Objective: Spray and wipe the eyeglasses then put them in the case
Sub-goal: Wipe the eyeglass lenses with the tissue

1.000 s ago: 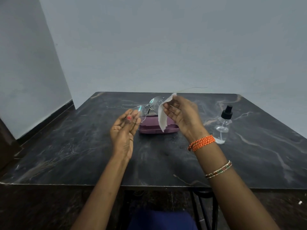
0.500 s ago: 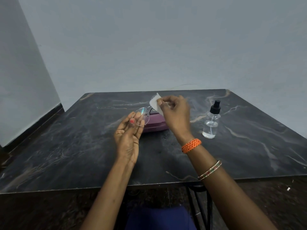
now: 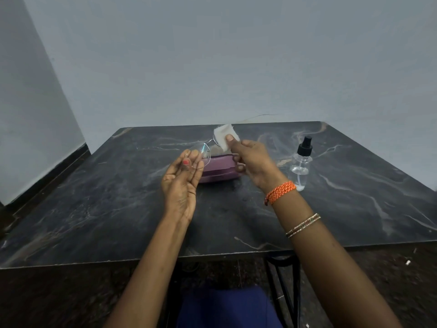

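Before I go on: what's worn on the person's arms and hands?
Both forearms are bare, no sleeves. The right wrist carries a braided orange thread band, with two thin beaded bangles further up the forearm. The left hand has no jewellery in view; one nail is painted red.

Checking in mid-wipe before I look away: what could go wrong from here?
The eyeglasses are thin and rimless-looking, pinched only at one lens by the left hand while the right hand presses the cloth on the other; hard rubbing could bend the bridge. The fingers may smudge the held lens. A slip would drop them onto the case.
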